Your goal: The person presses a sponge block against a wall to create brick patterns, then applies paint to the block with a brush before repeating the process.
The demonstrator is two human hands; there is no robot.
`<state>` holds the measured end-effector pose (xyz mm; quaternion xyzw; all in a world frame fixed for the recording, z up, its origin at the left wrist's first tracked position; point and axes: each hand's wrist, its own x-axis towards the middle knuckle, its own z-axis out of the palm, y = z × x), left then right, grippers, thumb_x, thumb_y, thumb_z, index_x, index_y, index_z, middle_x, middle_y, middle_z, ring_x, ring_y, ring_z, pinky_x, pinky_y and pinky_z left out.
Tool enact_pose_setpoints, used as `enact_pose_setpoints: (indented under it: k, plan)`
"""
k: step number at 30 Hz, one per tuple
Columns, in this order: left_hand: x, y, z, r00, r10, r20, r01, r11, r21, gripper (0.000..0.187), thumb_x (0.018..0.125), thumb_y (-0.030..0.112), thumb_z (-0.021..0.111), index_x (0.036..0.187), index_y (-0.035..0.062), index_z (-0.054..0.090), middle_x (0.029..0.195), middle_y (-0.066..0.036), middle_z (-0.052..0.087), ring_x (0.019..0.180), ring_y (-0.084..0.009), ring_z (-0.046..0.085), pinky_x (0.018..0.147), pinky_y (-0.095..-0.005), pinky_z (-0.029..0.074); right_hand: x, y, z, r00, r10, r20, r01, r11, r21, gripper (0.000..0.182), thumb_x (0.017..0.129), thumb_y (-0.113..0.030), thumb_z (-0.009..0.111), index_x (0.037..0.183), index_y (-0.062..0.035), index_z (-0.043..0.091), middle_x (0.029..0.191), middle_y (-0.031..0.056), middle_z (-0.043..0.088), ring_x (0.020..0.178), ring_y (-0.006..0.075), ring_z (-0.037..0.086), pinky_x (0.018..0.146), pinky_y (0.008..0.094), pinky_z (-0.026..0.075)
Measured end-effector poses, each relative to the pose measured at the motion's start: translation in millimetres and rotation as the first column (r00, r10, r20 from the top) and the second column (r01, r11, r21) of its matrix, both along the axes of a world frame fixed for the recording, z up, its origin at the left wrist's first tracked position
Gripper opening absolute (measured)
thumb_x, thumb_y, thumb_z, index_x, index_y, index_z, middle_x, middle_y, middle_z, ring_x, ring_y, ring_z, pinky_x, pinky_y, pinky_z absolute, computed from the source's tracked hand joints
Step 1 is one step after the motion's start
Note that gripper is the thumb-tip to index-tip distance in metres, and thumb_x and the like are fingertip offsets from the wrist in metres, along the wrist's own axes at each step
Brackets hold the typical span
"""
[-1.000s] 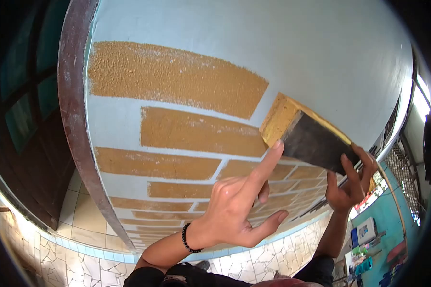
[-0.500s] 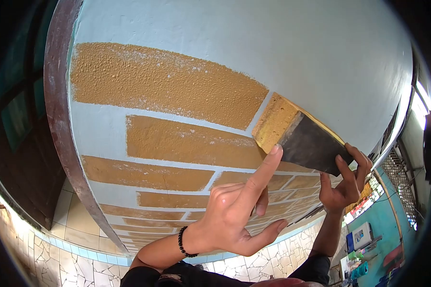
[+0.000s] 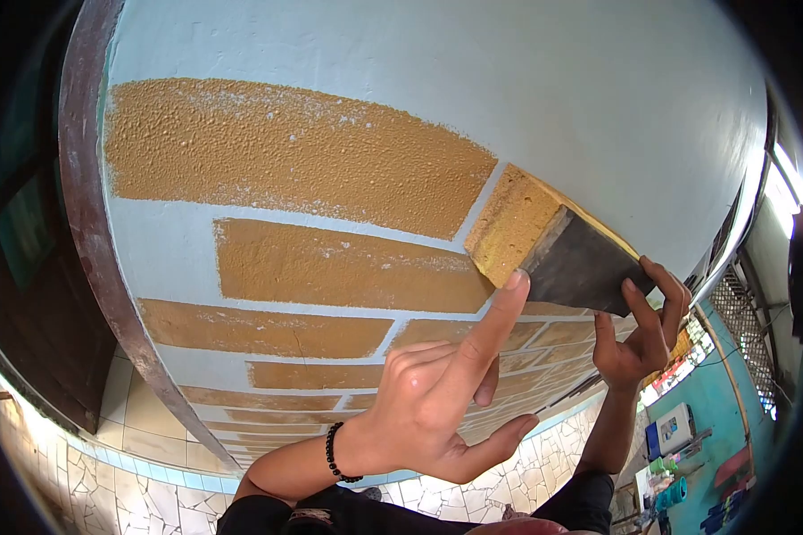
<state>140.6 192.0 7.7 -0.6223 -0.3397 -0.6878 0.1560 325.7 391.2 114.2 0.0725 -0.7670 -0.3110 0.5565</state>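
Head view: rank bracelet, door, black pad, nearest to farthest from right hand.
1. Black pad: in the right hand's grip.
2. Bracelet: to the left, on the wrist of the left hand.
3. Door: far left, past the brown frame.

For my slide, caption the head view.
Right hand holds a black-and-yellow block, left hand with forefinger at its edge, by brown brick shapes on a pale wall.

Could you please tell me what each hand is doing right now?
Left hand: open, index finger extended to the sponge block.
Right hand: holding the sponge block by its dark-covered end.
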Motion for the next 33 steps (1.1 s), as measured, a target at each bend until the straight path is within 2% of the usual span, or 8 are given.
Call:
enact_pose_setpoints:
  k: [2,5,12,16,21,24,28,33]
  plan:
    - [-1,0,0,1.000,0.027,-0.002,-0.027,1.000,0.004,0.098,0.075,0.016,0.080,0.152,-0.0218,0.033,0.067,-0.008,0.065,0.051,-0.0132,0.061,0.048,-0.0248,0.047,-2,0,-1,1.000,0.014,0.000,-0.014,1.000,-0.024,0.055,0.057,-0.003,0.079,0.112,-0.0117,0.076,0.129,0.0186,0.069,0.118,0.0354,0.061,0.102,0.0501,0.045]
    - [-1,2,1,0.996,0.094,-0.008,-0.094,0.995,0.033,0.097,0.074,0.016,0.080,0.151,-0.0217,0.036,0.067,-0.010,0.067,0.050,-0.0143,0.061,0.048,-0.0263,0.048,1,-10,2,0.997,-0.052,0.052,0.051,0.998,0.024,0.057,0.063,0.003,0.081,0.118,-0.0061,0.072,0.132,0.0231,0.067,0.119,0.0373,0.061,0.101,0.0497,0.048]
    - [1,-1,7,0.955,0.287,-0.071,-0.287,0.958,0.008,0.097,0.075,0.020,0.080,0.153,-0.0200,0.037,0.060,-0.009,0.064,0.049,-0.0163,0.063,0.047,-0.0282,0.049,0,-19,2,0.993,-0.078,0.088,0.084,0.994,-0.066,0.061,0.062,0.007,0.082,0.120,-0.0075,0.071,0.133,0.0224,0.066,0.120,0.0368,0.061,0.100,0.0488,0.048]
    - [5,-5,9,0.930,0.359,-0.080,-0.363,0.931,-0.048,0.100,0.074,0.022,0.081,0.154,-0.0182,0.037,0.059,-0.007,0.063,0.048,-0.0174,0.063,0.047,-0.0299,0.049,0,-24,2,0.991,-0.112,0.077,0.115,0.993,-0.036,0.063,0.063,0.007,0.084,0.122,-0.0091,0.071,0.134,0.0213,0.067,0.121,0.0360,0.061,0.103,0.0489,0.045]
    - [9,-10,9,0.923,0.377,-0.071,-0.383,0.918,-0.104,0.102,0.074,0.024,0.082,0.156,-0.0159,0.036,0.057,-0.006,0.061,0.046,-0.0191,0.061,0.046,-0.0308,0.048,0,-26,3,0.987,-0.143,0.072,0.145,0.989,-0.020,0.061,0.065,0.004,0.085,0.123,-0.0103,0.071,0.134,0.0193,0.067,0.122,0.0342,0.061,0.104,0.0474,0.043]
    - [10,-9,9,0.919,0.390,-0.056,-0.394,0.912,-0.112,0.103,0.074,0.025,0.082,0.157,-0.0151,0.035,0.056,-0.006,0.059,0.045,-0.0194,0.059,0.045,-0.0316,0.046,-2,-23,2,0.993,-0.111,0.042,0.112,0.993,-0.032,0.057,0.066,-0.002,0.083,0.121,-0.0140,0.076,0.131,0.0155,0.067,0.120,0.0313,0.061,0.101,0.0468,0.038]
    - [12,-9,10,0.876,0.475,-0.078,-0.481,0.869,-0.118,0.105,0.073,0.026,0.083,0.157,-0.0144,0.035,0.054,-0.006,0.054,0.042,-0.0193,0.054,0.043,-0.0335,0.043,-1,-26,1,0.990,-0.136,0.046,0.138,0.990,-0.030,0.055,0.067,-0.002,0.083,0.120,-0.0133,0.077,0.132,0.0149,0.067,0.120,0.0306,0.060,0.102,0.0462,0.037]
    - [15,-8,10,0.888,0.455,-0.064,-0.460,0.881,-0.109,0.107,0.072,0.026,0.084,0.158,-0.0148,0.034,0.052,-0.006,0.052,0.041,-0.0194,0.052,0.043,-0.0337,0.041,-1,-34,0,0.981,-0.191,0.038,0.192,0.981,-0.028,0.054,0.067,-0.002,0.084,0.120,-0.0123,0.077,0.132,0.0140,0.067,0.121,0.0303,0.060,0.102,0.0460,0.037]
